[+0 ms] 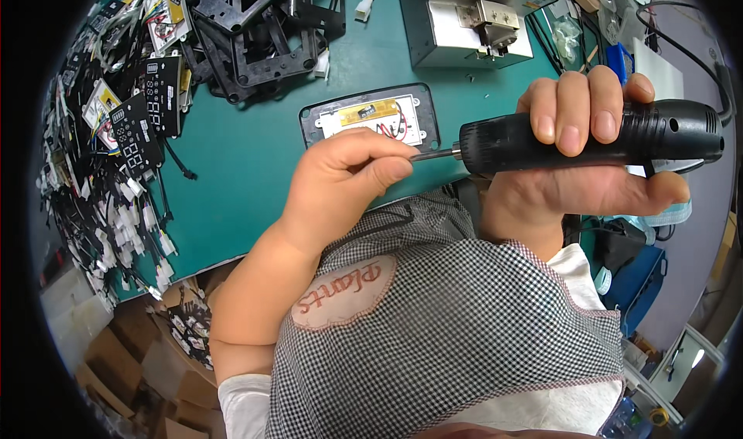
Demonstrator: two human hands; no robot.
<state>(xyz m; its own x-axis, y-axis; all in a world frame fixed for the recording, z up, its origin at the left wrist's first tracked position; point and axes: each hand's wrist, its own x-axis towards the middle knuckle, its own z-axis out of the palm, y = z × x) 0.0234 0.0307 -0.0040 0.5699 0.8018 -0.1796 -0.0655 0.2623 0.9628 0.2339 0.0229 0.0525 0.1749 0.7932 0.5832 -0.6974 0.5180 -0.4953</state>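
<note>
My right hand [580, 137] is wrapped round a black electric screwdriver [503, 143], held level with its bit pointing left. The thumb and forefinger of my left hand [348, 164] pinch the metal screwdriver bit [435, 155] near its tip; the very end is hidden by the fingers. Just beyond my left hand, a black plastic housing [309, 119] lies on the green mat, with a white circuit board [414, 114] in it. A yellow-taped part and thin red and black wires sit on that board. My left hand covers the housing's near edge.
A green work mat [224, 207] covers the table. Black plastic frames [255, 60] are piled at the back left. Display boards [162, 91] and white-plugged cables [128, 230] heap up along the left. A grey metal machine [472, 29] stands at the back. The screwdriver's cord [689, 33] loops at the right.
</note>
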